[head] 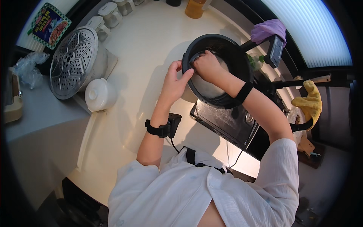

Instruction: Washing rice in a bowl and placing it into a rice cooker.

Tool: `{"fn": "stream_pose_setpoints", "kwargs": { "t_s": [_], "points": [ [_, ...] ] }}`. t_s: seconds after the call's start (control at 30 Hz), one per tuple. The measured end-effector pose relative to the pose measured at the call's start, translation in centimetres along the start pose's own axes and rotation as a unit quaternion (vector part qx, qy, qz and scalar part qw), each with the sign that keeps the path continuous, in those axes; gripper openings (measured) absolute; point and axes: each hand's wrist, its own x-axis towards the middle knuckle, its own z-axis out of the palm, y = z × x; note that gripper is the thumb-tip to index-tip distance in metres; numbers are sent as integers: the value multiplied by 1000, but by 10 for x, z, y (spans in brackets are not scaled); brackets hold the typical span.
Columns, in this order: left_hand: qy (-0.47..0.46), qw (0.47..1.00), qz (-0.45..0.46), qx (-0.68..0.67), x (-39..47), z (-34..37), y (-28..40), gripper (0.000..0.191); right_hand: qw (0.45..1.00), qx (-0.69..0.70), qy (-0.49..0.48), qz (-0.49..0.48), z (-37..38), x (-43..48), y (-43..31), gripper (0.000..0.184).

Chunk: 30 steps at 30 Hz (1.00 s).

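A deep dark pot (246, 73) with white contents (211, 88) stands tilted towards me at the counter's right. My left hand (177, 81) is at the pot's left side, thumb against the rim and fingers around its outer wall. My right hand (207, 65) reaches inside, near the left inner wall, with its fingers curled beside a curved greyish edge, perhaps of a bowl; what they grasp, if anything, is hidden. Each wrist wears a black strap, and the left one carries a black device (174, 124) with a cable.
Below the pot is a black cooktop (224, 116). At left stand a perforated metal steamer (73, 62) and a white lidded pot (99, 95). Clear containers (110, 15) and a bottle of amber liquid (195, 8) line the back. Purple (268, 31) and yellow cloths (309, 102) hang at right.
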Motion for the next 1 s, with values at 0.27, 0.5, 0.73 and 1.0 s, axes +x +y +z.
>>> {"fn": "stream_pose_setpoints", "kwargs": {
  "t_s": [0.27, 0.5, 0.73, 1.0],
  "points": [
    [4, 1000, 17, 4, 1, -2, -3, 32, 992, 115, 56, 24, -2, -14, 20, 9],
    [3, 1000, -2, 22, 1, 0, 0, 30, 713, 679, -127, 122, -22, -40, 61, 21],
    [3, 1000, -1, 18, 1, -1, -1, 30, 671, 722, -118, 126, -44, -57, 62, 28],
    [0, 1000, 0, 13, 2, 0, -2, 31, 676, 720, -90, 128, -36, -60, 61, 25]
  ]
}}
